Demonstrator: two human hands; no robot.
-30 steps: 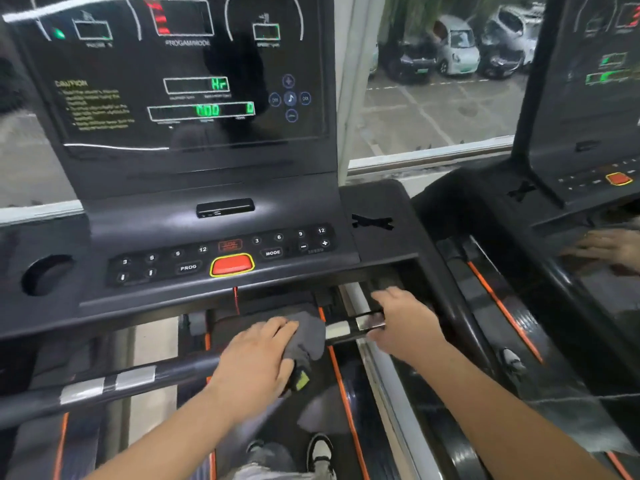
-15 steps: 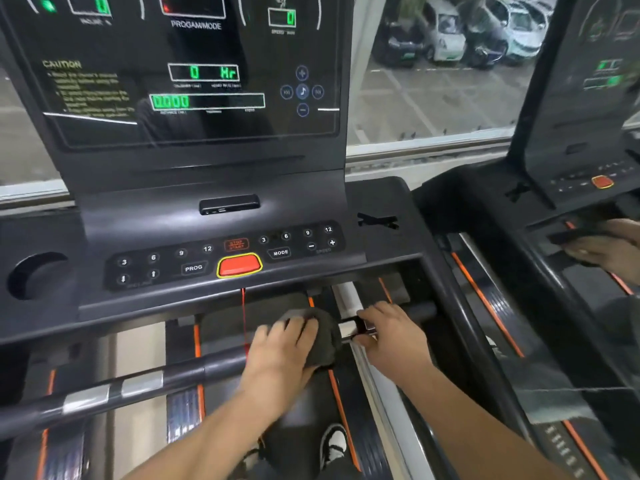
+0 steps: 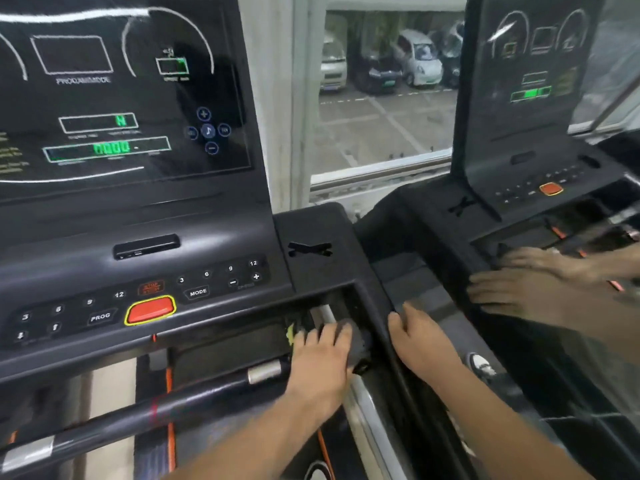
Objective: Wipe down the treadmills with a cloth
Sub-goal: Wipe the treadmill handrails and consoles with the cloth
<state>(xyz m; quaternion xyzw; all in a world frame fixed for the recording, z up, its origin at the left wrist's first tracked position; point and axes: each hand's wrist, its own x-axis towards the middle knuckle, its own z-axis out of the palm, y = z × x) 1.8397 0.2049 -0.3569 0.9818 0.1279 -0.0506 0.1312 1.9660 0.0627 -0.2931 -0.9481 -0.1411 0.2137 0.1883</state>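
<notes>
Grips with the left hand [image 3: 322,358] one dark grey cloth [image 3: 356,341], fingers bent over it, pressing it on the right end of the handlebar [image 3: 194,396]. Lays the right hand [image 3: 426,348] on the black side rail [image 3: 377,296], thumb to the inner edge. Cannot tell, through the blur, whether the fingers curl round it.

Two hands, one cloth. Soft, bunched fabric, with a yellow-green tag [image 3: 290,332] at its left edge. Round glossy black bar with two silver bands.

Just above, a matte black button panel [image 3: 138,299] with one red-orange button [image 3: 149,309], oblong and yellow-rimmed. Higher, a smooth dark display [image 3: 121,98] with green digits. Off right, a second treadmill console [image 3: 526,98] — two in all. Beyond the window [image 3: 381,150], parked cars [image 3: 419,60].
</notes>
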